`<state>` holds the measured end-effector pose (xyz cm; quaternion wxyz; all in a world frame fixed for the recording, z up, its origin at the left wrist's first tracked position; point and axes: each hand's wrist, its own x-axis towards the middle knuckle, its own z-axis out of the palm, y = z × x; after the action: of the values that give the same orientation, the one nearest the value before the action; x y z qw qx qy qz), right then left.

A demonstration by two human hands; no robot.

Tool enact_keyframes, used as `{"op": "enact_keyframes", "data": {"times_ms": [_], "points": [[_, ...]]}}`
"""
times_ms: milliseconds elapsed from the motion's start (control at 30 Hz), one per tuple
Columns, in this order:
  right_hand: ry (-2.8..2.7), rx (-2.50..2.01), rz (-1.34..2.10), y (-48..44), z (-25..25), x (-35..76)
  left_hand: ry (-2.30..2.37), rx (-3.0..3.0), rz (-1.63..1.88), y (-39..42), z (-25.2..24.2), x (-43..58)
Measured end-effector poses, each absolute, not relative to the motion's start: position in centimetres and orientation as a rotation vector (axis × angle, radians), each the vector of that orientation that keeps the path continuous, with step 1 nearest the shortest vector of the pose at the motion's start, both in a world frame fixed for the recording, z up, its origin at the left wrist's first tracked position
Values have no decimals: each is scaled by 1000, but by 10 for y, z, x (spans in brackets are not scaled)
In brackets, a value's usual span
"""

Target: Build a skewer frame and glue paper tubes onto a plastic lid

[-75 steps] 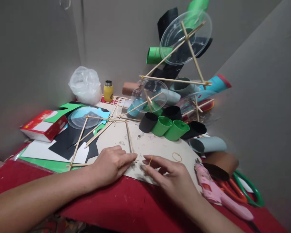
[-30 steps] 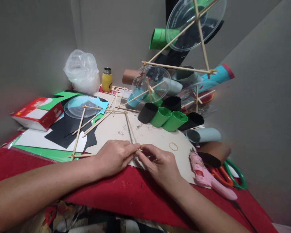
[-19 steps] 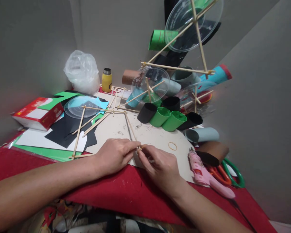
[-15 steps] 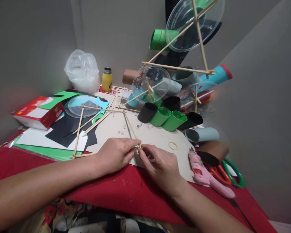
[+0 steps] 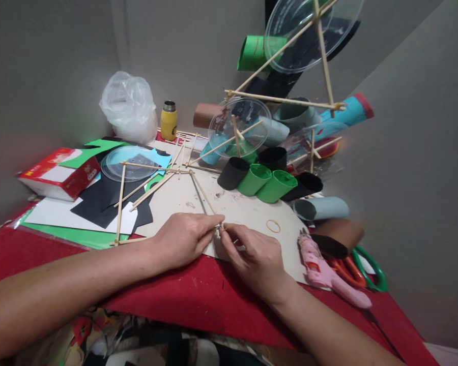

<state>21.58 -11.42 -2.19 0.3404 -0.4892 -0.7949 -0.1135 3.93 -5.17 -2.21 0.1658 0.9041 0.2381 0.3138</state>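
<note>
Centre of frame: stick frame [image 5: 204, 193] pale straw-tan with amber joints, loose rubber band [image 5: 273, 232] amber-tan, base board [image 5: 248, 216] light grey-beige mottled with dark smudges; red cloth [image 5: 168, 295] plain across the lower frame. Left side: box [image 5: 80, 175] red with white panels, bottle [image 5: 169, 122] yellow with silver-grey neck and black mark, bag [image 5: 130, 109] translucent white, angular paper sheet [image 5: 95, 208] black. Right side: paired tubes [image 5: 280, 187] bright green, glue gun [image 5: 324, 274] pink, scissors handle [image 5: 381, 280] green, slanted tube [image 5: 341, 117] blue with red end.
</note>
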Motion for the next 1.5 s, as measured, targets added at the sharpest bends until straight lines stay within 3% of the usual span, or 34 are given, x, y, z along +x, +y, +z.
{"op": "enact_keyframes", "data": {"times_ms": [967,1500], "points": [[-2145,-1456,-283,-113,-20,219,794,2404,823,-55,-11,40],[-1809,-1403,476,-109,-21,212,768,2256,877,-56,-11,37]]}}
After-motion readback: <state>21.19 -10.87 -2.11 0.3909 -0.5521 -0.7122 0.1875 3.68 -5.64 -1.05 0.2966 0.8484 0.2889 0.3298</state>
